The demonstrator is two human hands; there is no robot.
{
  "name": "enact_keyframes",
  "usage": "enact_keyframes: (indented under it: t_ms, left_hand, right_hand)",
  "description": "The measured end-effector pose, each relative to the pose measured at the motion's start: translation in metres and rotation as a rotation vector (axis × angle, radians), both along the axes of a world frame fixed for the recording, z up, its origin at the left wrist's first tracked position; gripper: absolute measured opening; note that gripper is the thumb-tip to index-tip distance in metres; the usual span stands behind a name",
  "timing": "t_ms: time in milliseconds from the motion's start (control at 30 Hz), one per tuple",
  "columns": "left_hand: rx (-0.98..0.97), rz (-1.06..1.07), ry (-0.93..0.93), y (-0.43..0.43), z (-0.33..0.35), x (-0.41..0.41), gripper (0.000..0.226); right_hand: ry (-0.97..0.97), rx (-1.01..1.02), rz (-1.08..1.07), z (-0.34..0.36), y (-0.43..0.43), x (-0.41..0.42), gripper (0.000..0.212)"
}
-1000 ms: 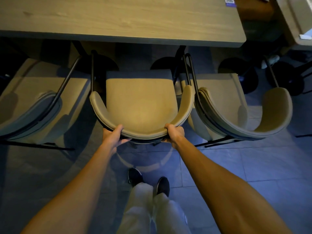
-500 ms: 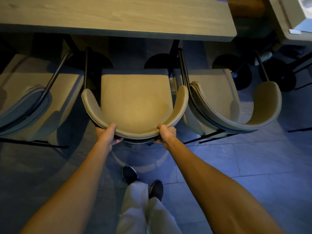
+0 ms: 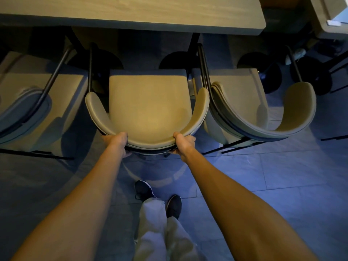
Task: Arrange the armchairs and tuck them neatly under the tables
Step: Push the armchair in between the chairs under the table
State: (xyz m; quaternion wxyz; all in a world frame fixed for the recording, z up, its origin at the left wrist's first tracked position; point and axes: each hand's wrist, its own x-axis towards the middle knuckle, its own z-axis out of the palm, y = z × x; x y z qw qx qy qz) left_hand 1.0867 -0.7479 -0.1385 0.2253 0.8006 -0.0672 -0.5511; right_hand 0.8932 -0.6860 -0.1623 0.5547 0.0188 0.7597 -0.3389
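A beige armchair (image 3: 150, 104) with a curved backrest stands in front of me, facing the long wooden table (image 3: 131, 12). Its seat front lies just short of the table's near edge. My left hand (image 3: 117, 142) grips the left part of the curved backrest. My right hand (image 3: 183, 143) grips the right part, thumb over the top rim. A second armchair (image 3: 263, 110) stands close on the right, turned slightly askew. A third armchair (image 3: 37, 102) stands on the left, partly cut off by the frame.
Round black table bases (image 3: 259, 72) sit on the tiled floor (image 3: 282, 176) under the table. Another table (image 3: 331, 16) stands at the far right. My feet in dark shoes (image 3: 145, 191) are behind the middle chair.
Both hands kept their grip on the backrest. The middle chair has slid a little forward toward the table, and my view moved with it.
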Motion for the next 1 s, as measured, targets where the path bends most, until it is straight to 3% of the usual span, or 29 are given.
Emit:
enact_keyframes:
  t_ms: [167,633,1000]
  left_hand:
    - [-0.033,0.005,0.011,-0.001,0.002,-0.002,0.07]
    - [-0.005,0.026,0.057,-0.001,0.02,-0.002,0.084]
    - [-0.016,-0.025,0.014,-0.001,0.011,0.003,0.08]
  right_hand:
    - [0.003,-0.006,-0.003,-0.001,-0.001,0.0,0.056]
    - [0.048,-0.013,-0.011,-0.013,0.001,0.005,0.055]
    - [0.02,-0.015,-0.012,-0.005,0.002,0.01,0.055]
